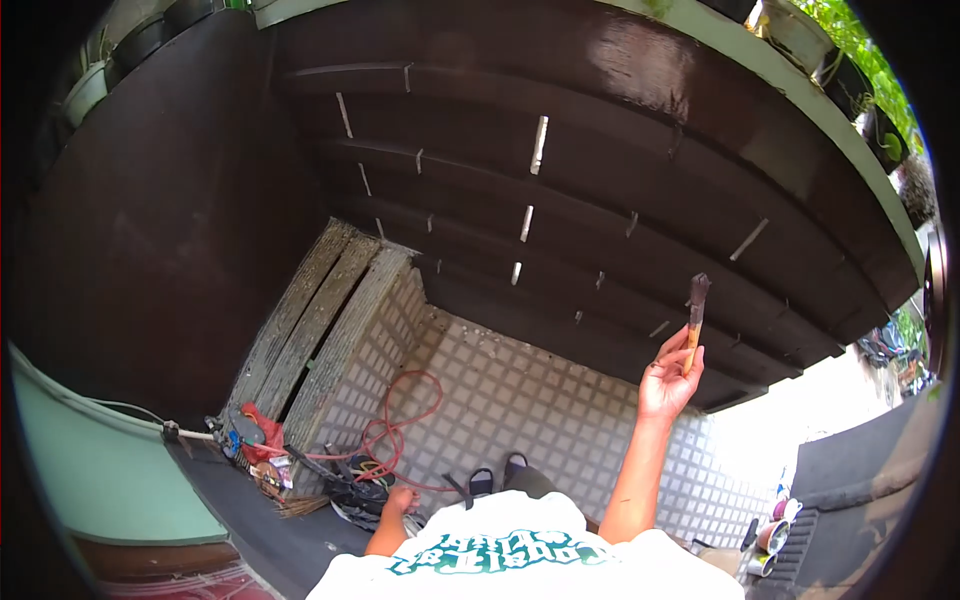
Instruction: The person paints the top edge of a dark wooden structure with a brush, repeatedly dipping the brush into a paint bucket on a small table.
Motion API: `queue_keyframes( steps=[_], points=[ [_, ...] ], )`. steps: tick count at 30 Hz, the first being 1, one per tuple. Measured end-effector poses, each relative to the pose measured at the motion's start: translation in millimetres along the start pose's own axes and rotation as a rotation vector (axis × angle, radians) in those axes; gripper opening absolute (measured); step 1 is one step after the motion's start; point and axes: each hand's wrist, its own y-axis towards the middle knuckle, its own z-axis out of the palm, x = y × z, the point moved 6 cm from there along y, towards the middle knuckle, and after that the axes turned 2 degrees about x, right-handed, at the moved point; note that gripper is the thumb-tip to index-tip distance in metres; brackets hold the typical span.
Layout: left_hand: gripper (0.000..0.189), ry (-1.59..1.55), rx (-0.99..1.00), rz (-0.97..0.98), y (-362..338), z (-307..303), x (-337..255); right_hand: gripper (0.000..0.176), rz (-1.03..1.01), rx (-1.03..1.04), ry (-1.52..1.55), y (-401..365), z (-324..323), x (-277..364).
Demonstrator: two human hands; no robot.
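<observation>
My right hand (670, 382) is raised in front of a dark brown panelled wall (480, 150), its fingers closed around the handle of a paintbrush (696, 310). The brush points up, and its bristles are dark. Whether the bristles touch the wall I cannot tell. My left hand (403, 499) hangs low by my side with its fingers curled, near a red hose (384, 430) and a dark bag (362, 485). Anything inside the left hand is too small to make out. Several pale slits run through the wall's boards.
Stacked grey boards (325, 320) stand at the left on a tiled block. My sandalled feet (482, 482) are on the tiled floor (540, 390). Cans (772, 537) stand at the lower right. Potted plants (797, 35) line the wall's top. A red plastic bag (262, 432) lies lower left.
</observation>
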Motion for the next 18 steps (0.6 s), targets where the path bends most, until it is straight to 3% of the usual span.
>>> queue_keyframes(
  steps=[3,10,18],
  points=[
    [0.028,-0.07,-0.046,-0.064,-9,5,-4,0.034,-0.008,0.009,-0.06,38,4,-31],
    [0.026,-0.17,-0.071,-0.018,2,1,-44,0.037,0.045,0.044,-0.299,123,-2,-90],
    [0.028,-0.294,-0.165,0.085,9,-10,-118,0.046,-0.221,0.186,-0.832,191,45,-134]
  ],
)
